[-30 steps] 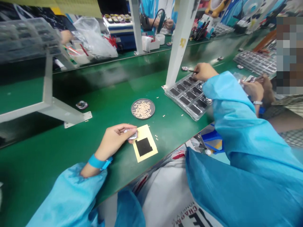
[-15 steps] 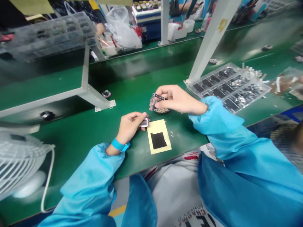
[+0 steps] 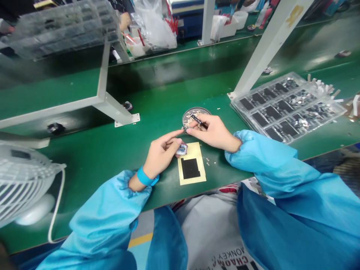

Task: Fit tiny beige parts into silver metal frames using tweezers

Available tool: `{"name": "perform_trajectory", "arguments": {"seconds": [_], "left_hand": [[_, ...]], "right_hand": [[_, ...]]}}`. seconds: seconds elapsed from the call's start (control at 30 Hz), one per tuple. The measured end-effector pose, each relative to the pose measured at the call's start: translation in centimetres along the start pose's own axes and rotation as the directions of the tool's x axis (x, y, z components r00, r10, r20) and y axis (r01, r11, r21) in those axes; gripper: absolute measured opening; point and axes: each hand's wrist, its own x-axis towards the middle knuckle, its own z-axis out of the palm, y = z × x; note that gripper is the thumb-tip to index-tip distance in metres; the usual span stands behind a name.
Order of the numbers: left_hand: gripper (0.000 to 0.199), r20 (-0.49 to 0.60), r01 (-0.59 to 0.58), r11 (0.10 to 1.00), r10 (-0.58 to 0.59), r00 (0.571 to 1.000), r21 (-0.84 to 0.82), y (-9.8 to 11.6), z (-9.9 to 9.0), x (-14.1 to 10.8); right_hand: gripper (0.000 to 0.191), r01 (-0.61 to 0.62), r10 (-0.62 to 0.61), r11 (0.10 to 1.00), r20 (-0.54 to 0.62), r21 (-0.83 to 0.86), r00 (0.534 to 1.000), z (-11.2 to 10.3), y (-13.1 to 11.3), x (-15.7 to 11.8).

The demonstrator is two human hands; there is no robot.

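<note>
My left hand is closed on a small rounded-square device part, a pale frame with purplish edges and something blue inside. Its index finger reaches out to the tip of the black tweezers, which my right hand pinches. Whether the tips hold a tiny piece is too small to tell. Just behind both hands is a round dish with many small beige pieces, partly covered by my right hand. Below the device part lies a yellow sheet with a black square on it.
Clear compartment trays with dark flat parts stand at the right, beside a slanted white post. A raised shelf with a metal leg is at the left, and a white fan nearer me. Tiny bits lie right of the sheet.
My right hand has come back from over the dish toward my left hand, uncovering more of the dish. My left hand has shifted right with the device part, its index finger now extended to the tweezers.
</note>
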Motion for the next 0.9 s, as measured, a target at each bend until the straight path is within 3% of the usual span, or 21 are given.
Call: {"name": "perform_trajectory", "arguments": {"seconds": [0.13, 0.27, 0.47, 0.67, 0.9], "left_hand": [[0.064, 0.037, 0.035, 0.994, -0.031, 0.999, -0.103, 0.2, -0.2, 0.0], [0.057, 0.041, -0.031, 0.992, 0.037, 0.998, -0.119, 0.1, -0.2, -0.2], [0.045, -0.001, -0.027, 0.976, 0.027, 1.000, -0.215, -0.2, -0.5, 0.3], [0.039, -0.032, -0.089, 0.949, 0.083, 0.996, -0.301, -1.1, -1.0, 0.7], [0.046, -0.029, -0.151, 0.952, 0.149, 0.988, -0.267, -1.0, -0.7, 0.3]], "right_hand": [[0.019, -0.046, 0.044, 0.998, 0.064, 0.033, 0.997, 0.1, 0.0, 0.2], [0.019, -0.099, 0.098, 0.995, 0.062, 0.019, 0.993, -0.2, 0.1, 0.4], [0.025, -0.129, 0.124, 0.980, 0.046, 0.148, 0.991, -1.3, -0.9, 0.6], [0.033, -0.271, 0.223, 0.947, 0.256, 0.170, 0.941, -0.8, -1.8, -0.3], [0.035, -0.302, 0.265, 0.940, 0.213, 0.161, 0.940, 0.6, -0.9, -0.7]]}}
